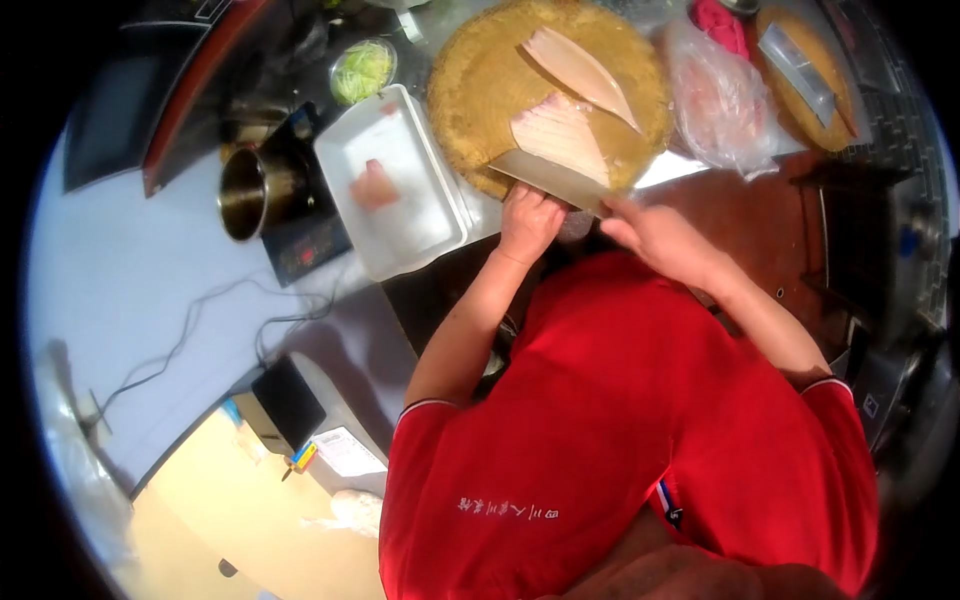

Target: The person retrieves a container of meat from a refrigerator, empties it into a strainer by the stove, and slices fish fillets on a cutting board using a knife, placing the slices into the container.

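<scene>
My right hand [665, 240] is closed on the handle of a cleaver [550, 182]. Its broad blade points left across the near edge of a round wooden chopping board [465, 80]. Right by the blade, on its near side, my left hand [533, 222] has its fingers curled in; what they press or hold is hidden. A pale fish fillet [560, 135], scored with fine parallel cuts, lies on the board just beyond the blade. Behind it rests a second, longer fillet [585, 75] with a smooth surface.
Left of the board stands a white tray [420, 225] with a pink piece of flesh [373, 187]. Beyond are a bowl of shredded greens [363, 70] and a metal pot [243, 195]. On the right lie a plastic bag [722, 100] and another knife [797, 72] on a smaller board [845, 90].
</scene>
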The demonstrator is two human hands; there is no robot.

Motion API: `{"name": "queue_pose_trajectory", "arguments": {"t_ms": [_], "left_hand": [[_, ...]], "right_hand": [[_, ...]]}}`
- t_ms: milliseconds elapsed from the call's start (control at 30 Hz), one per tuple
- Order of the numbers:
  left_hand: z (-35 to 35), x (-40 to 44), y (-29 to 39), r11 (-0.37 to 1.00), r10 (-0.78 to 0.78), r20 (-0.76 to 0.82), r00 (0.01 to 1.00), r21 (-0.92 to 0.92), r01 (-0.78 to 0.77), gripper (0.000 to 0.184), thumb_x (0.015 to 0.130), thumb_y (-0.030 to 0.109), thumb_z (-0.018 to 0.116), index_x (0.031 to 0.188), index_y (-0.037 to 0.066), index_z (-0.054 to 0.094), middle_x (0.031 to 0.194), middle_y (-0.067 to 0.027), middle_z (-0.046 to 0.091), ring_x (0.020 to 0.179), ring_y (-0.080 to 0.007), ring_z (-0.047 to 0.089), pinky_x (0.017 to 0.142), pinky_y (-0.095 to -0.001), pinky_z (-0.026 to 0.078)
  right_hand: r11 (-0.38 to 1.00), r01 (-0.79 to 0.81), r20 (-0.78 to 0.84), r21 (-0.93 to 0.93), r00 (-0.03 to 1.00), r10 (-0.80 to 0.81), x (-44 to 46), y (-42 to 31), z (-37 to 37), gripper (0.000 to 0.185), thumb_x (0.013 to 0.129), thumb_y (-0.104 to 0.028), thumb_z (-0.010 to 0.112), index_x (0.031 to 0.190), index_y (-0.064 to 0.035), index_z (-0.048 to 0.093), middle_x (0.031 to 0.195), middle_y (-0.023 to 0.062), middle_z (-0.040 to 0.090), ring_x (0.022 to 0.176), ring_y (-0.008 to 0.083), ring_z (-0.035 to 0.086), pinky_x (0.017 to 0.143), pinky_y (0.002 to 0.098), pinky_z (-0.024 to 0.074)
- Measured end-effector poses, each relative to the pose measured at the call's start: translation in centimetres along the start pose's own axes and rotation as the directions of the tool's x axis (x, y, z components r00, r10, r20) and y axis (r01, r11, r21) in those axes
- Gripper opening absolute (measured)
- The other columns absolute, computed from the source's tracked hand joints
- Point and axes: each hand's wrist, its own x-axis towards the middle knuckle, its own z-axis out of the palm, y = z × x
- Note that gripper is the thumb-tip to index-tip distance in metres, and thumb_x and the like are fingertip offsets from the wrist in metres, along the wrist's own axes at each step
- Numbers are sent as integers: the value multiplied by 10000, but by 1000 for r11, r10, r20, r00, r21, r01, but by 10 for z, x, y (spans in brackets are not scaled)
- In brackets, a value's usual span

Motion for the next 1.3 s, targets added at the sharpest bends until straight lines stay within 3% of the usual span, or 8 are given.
{"name": "queue_pose_trajectory", "arguments": {"t_ms": [133,433,533,633,733,833,1133,1300], "left_hand": [[5,-1,-3,1000,28,-46,999,11,-27,334,720,31,766,1048,89,760,1135,-95,684,1080,-344,627,934,-424,543],[0,6,1,999,12,-34,999,-45,-14,236,706,11,758,933,68,738,1086,-90,663,1021,-324,620,864,-424,538],[-2,6,1,999,29,-51,998,-44,-31,188,704,17,760,880,70,720,1060,-85,661,998,-310,621,845,-413,536],[2,4,-2,998,30,-62,998,-49,-33,156,710,29,763,847,74,702,1018,-79,659,971,-299,623,832,-408,536],[2,1,-5,999,13,-37,999,-49,-15,141,719,39,763,834,77,691,980,-71,654,947,-293,626,824,-407,537],[2,4,-3,997,39,-77,996,-64,-44,137,725,44,765,831,80,686,959,-66,649,931,-290,628,816,-404,539],[4,4,-3,995,53,-99,994,-74,-60,194,728,21,783,898,69,701,972,-75,640,964,-292,635,849,-396,549],[3,3,-4,993,45,-87,995,-104,-54,231,710,-1,797,910,62,700,973,-82,634,973,-298,634,868,-403,546]], "right_hand": [[991,-111,60,73,992,107,-24,-9,-11,570,1093,-437,485,1390,43,567,1143,323,687,1083,502,646,942,503,509],[983,-54,40,177,998,48,0,9,-6,570,1102,-428,480,1371,65,581,1255,317,662,1190,477,626,1009,466,490],[986,-30,10,164,1000,29,-20,5,-12,561,1108,-424,477,1380,56,580,1153,295,703,1076,417,685,954,454,513],[942,-237,117,236,970,215,-19,-12,-19,549,1112,-430,477,1333,60,594,886,208,695,810,284,673,784,422,537],[916,-280,202,286,952,228,0,-12,-21,535,1116,-439,472,1286,50,608,688,88,571,592,154,526,590,358,478],[879,-308,223,364,945,239,-1,-7,-22,501,1122,-438,460,1200,28,624,624,41,506,494,119,453,488,321,404],[835,-355,250,420,930,269,-17,-4,-22,462,1134,-416,430,935,-18,554,629,9,492,460,106,454,455,293,395],[822,-345,240,454,935,260,-1,3,-12,469,1132,-434,427,903,-39,531,624,0,482,461,98,451,447,285,391]]}}
